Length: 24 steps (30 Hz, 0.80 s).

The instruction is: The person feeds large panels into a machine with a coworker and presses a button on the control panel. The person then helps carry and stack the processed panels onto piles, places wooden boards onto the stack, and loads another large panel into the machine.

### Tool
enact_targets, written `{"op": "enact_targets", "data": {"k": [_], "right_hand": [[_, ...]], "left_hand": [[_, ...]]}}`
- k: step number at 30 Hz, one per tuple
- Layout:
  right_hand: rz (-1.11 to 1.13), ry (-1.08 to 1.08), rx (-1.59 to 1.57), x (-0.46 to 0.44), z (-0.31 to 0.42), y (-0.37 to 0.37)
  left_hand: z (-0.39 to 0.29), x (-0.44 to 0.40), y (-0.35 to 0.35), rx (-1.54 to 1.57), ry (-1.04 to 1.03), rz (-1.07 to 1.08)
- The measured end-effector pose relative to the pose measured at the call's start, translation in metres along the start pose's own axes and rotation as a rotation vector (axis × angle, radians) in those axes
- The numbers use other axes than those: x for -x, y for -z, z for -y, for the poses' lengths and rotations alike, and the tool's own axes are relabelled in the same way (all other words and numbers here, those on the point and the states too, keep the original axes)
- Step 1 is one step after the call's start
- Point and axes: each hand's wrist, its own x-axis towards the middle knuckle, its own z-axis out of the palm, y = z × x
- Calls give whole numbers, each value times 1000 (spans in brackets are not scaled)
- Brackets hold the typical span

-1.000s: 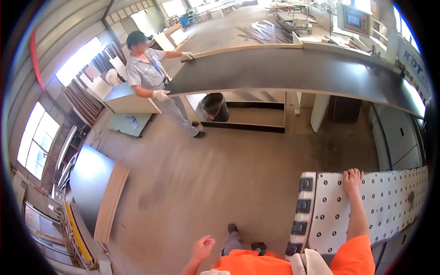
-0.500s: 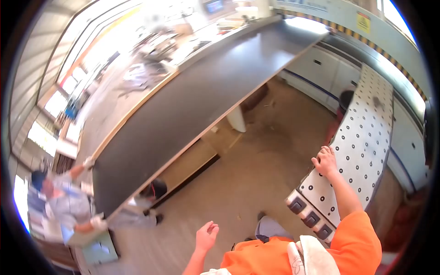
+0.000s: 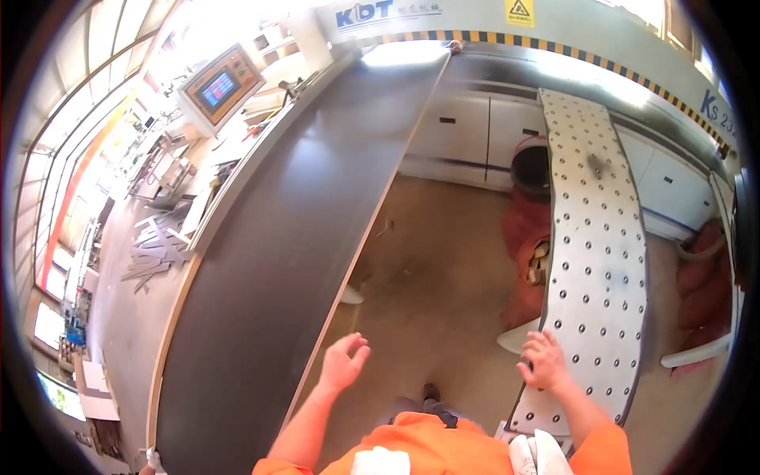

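Note:
My left hand (image 3: 345,361) is held in the air beside the near edge of a long dark panel (image 3: 269,261), fingers loosely apart with nothing in them. My right hand (image 3: 545,361) rests at the left edge of a white perforated support table (image 3: 595,293), its fingers spread and holding nothing. The dark panel lies lengthwise on my left, its far end at the big saw machine (image 3: 483,24). At the panel's lower left corner a co-worker's gloved hand (image 3: 153,459) shows.
A control screen (image 3: 218,89) stands at the back left. Grey offcut strips (image 3: 158,249) lie on the floor beyond the panel. A black bucket (image 3: 530,168) and a red sack (image 3: 522,245) with wood pieces sit left of the support table. A striped edge runs along the machine.
My view has turned toward the machine and moved forward between the panel and the support table. Most of the co-worker has left the view. My right hand stays by the table's edge.

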Motion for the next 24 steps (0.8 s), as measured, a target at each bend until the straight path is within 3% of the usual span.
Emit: {"op": "enact_targets", "data": {"k": [7, 10, 12, 17, 24], "right_hand": [[-175, -289, -117, -55, 14, -32], [-351, -344, -449, -171, 17, -50], [-333, -252, -453, -263, 7, -54], [-162, -533, -835, -457, -52, -67], [-196, -796, -1245, -647, -185, -77]], "left_hand": [[35, -227, 30, -175, -176, -123], [60, -328, 41, -267, -203, -183], [76, -397, 50, -286, -169, -214], [91, -529, 58, -326, -74, -299], [97, -651, 54, -576, -102, -317]]}}
